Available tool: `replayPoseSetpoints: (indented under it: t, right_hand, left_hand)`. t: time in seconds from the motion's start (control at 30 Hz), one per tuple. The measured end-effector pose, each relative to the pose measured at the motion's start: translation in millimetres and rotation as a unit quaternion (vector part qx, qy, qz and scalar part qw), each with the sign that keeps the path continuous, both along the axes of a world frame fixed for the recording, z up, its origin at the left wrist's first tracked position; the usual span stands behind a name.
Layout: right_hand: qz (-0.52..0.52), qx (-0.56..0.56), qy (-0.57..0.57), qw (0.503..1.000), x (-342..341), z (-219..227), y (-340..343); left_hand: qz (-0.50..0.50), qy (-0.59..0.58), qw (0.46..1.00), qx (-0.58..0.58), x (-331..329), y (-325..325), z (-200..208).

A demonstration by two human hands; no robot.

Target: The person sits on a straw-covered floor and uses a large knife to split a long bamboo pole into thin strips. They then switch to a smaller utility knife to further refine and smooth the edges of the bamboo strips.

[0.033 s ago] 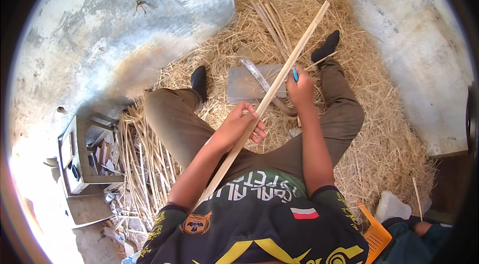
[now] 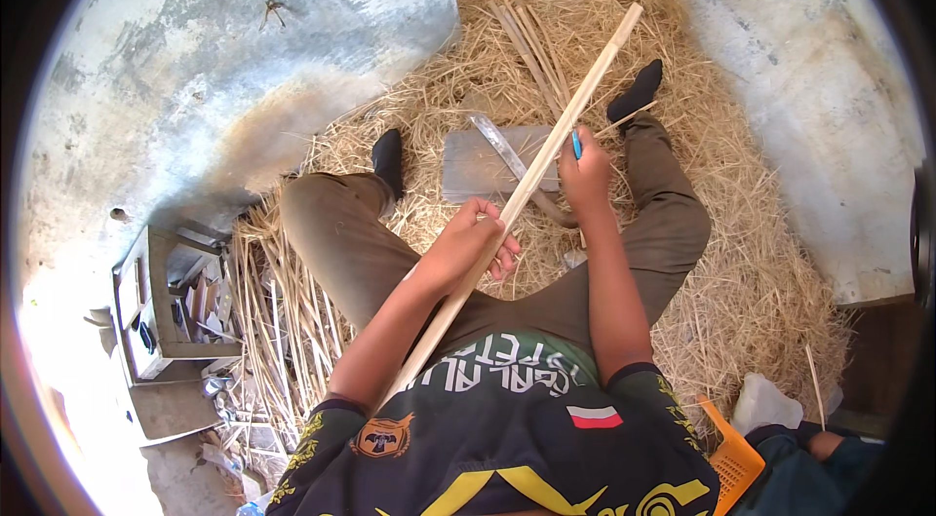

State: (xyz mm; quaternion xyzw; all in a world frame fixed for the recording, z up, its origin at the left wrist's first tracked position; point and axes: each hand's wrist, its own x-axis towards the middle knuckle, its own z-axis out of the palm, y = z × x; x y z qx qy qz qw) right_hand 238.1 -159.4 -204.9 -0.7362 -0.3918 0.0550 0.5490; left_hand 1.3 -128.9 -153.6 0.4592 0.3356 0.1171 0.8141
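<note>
A long pale bamboo strip (image 2: 557, 142) slants from beside my left arm up toward the far right; a lengthwise line on it may mean that more than one lies together. My left hand (image 2: 470, 245) is closed around it at mid-length. In my right hand (image 2: 586, 181), at the strip's right side, is a slim blue pen-like tool (image 2: 577, 144), mostly hidden by the fingers. Between my feet lies a flat wooden board (image 2: 469, 171). Across it rests a large knife (image 2: 500, 145) with a curved wooden handle, passing under the strip.
Straw-like shavings (image 2: 751, 224) cover the floor around my legs. Several bamboo strips (image 2: 526, 40) lie beyond the board, and more long strips (image 2: 283, 321) at the left. A wooden box (image 2: 180, 350) stands left. An orange plastic basket (image 2: 738, 462) and another person's clothing (image 2: 809, 477) are at lower right.
</note>
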Motion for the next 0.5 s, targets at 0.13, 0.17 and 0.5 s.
replayPoseSetpoints:
  t: [0.13, 0.17, 0.5]
  right_hand:
    - [-0.018, -0.065, -0.014, 0.998, -6.9, -12.8, 3.0]
    - [-0.024, -0.093, -0.032, 0.995, -8.7, -14.2, 3.4]
    - [0.030, -0.140, -0.158, 0.977, -18.3, -16.7, 6.0]
  left_hand:
    - [-0.025, 0.037, 0.999, -0.010, 11.1, 3.1, 5.0]
    - [-0.032, 0.049, 0.998, 0.006, 12.1, 3.1, 1.5]
    - [-0.004, 0.054, 0.987, 0.149, 6.4, 0.8, -25.1]
